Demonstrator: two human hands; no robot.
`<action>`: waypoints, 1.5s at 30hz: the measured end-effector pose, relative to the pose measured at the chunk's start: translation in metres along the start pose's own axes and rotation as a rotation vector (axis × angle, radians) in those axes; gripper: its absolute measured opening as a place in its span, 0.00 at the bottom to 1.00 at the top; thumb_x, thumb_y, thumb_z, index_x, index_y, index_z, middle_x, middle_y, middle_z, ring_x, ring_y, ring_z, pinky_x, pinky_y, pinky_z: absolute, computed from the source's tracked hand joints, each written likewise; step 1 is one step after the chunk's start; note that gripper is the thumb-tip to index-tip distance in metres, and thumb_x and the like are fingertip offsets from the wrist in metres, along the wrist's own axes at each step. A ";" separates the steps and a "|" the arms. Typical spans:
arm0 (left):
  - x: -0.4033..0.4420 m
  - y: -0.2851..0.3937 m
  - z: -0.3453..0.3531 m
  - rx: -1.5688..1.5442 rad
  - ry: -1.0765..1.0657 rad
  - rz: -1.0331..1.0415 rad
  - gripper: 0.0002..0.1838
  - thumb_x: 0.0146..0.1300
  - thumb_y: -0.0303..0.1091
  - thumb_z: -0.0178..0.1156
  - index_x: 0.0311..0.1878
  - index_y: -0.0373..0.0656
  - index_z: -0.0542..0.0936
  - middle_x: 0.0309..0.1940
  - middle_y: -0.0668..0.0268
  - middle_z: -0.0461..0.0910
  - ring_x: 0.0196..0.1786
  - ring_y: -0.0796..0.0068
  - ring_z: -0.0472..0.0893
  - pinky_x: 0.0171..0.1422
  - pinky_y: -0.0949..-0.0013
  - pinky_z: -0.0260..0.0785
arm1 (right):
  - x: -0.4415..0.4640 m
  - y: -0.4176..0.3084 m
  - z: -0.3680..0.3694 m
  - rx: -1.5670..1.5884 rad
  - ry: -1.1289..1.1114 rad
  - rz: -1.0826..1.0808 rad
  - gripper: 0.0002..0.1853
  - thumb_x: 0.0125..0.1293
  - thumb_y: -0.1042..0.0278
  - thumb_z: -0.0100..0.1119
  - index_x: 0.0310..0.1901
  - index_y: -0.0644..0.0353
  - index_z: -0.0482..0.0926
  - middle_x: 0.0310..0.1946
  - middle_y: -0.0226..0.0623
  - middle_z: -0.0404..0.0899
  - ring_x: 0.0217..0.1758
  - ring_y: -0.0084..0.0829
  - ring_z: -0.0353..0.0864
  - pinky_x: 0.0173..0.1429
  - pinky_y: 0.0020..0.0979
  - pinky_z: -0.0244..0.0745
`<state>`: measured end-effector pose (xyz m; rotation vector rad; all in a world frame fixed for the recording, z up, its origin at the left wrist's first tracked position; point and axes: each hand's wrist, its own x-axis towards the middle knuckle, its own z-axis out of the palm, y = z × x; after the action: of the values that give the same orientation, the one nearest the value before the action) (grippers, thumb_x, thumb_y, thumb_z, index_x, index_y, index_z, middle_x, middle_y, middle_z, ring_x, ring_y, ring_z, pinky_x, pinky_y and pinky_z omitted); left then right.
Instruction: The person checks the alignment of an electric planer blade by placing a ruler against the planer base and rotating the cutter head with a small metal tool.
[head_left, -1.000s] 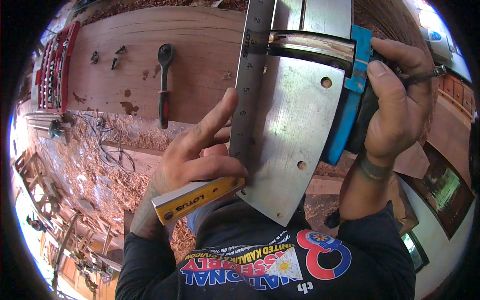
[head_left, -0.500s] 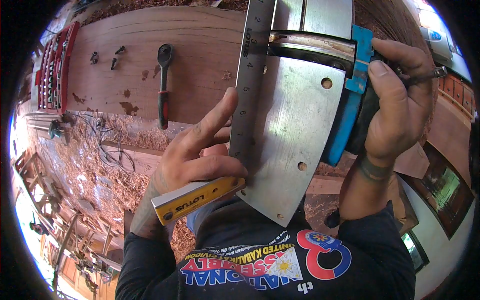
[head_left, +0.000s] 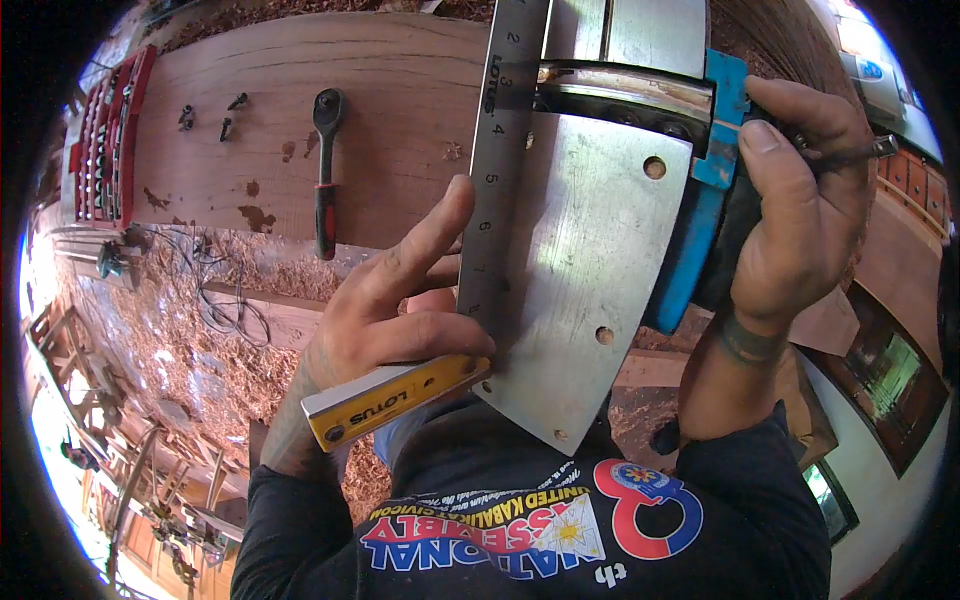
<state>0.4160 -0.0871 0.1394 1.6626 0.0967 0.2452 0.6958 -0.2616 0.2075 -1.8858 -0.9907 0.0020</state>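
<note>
An electric hand planer [head_left: 590, 230] is turned upside down, its metal sole facing me and the cutter drum [head_left: 635, 90] showing between the two plates. My left hand [head_left: 400, 300] is closed on a try square with a yellow stock [head_left: 390, 400] and a steel blade [head_left: 487, 180] marked LOTUS. That blade lies lengthwise along the left side of the sole, with my index finger against its edge. My right hand [head_left: 800, 200] grips the planer's blue side [head_left: 722, 120] with thumb and index finger. A dark metal rod [head_left: 865, 150] sticks out past its fingers, partly hidden.
A ratchet wrench [head_left: 327, 170] and several small bolts [head_left: 226, 128] lie on a wooden board [head_left: 400, 90]. At the board's left end stands a red socket set case [head_left: 110, 140]. Wood shavings [head_left: 290, 270] and a cable [head_left: 235, 310] cover the ground beyond.
Almost nothing differs. The view has shifted very slightly; both hands, the try square and the planer keep their places.
</note>
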 end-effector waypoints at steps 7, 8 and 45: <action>0.001 -0.001 0.001 -0.036 0.004 0.000 0.13 0.53 0.24 0.80 0.42 0.45 0.91 0.90 0.37 0.55 0.75 0.37 0.83 0.76 0.49 0.80 | -0.001 0.001 0.002 0.031 0.014 0.013 0.15 0.71 0.79 0.61 0.57 0.70 0.86 0.53 0.41 0.87 0.52 0.26 0.83 0.64 0.29 0.76; 0.001 -0.001 0.001 -0.038 0.004 -0.002 0.13 0.53 0.24 0.80 0.42 0.45 0.91 0.90 0.37 0.55 0.76 0.37 0.83 0.76 0.49 0.80 | -0.001 0.001 0.002 0.039 0.011 0.017 0.15 0.71 0.79 0.61 0.57 0.70 0.86 0.53 0.41 0.87 0.52 0.26 0.83 0.64 0.28 0.76; -0.052 0.011 0.035 -0.101 0.134 0.072 0.18 0.62 0.40 0.84 0.53 0.51 0.91 0.94 0.40 0.37 0.80 0.51 0.71 0.73 0.56 0.75 | 0.065 -0.077 -0.030 -0.189 -0.045 -0.130 0.13 0.86 0.68 0.56 0.49 0.63 0.89 0.44 0.41 0.85 0.48 0.40 0.86 0.56 0.40 0.79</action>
<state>0.3725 -0.1331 0.1418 1.5497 0.1231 0.4094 0.7022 -0.2278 0.3070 -1.9956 -1.1776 -0.1310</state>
